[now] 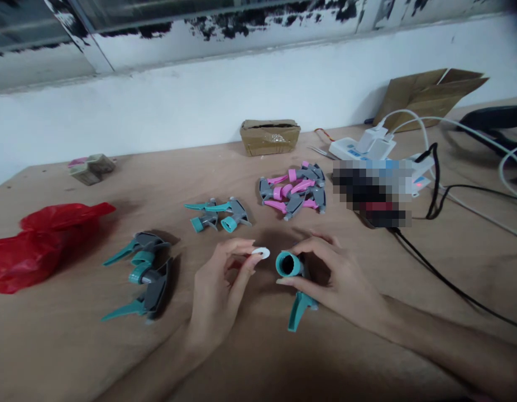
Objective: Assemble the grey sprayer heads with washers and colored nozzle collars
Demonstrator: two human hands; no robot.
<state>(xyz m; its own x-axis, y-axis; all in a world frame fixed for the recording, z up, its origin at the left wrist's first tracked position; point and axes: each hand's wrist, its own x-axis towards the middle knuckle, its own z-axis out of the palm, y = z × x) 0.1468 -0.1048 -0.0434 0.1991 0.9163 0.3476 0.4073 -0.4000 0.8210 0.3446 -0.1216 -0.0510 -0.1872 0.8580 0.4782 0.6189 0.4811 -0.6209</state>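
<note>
My left hand (219, 290) pinches a small white ring washer (261, 253) between thumb and fingertips, held just left of a spray head's open cap. My right hand (338, 279) grips a teal and grey trigger spray head (292, 273), its teal cap facing the washer and its teal trigger (299, 312) pointing down toward the table. The washer and cap are a short gap apart.
Teal and grey spray heads lie in a pair (219, 215) ahead and a group (145, 273) at left. A pile of pink and grey ones (294, 192) sits behind. Red plastic bag (41, 243) far left, small cardboard box (270, 137), power strip with cables (379, 148) right.
</note>
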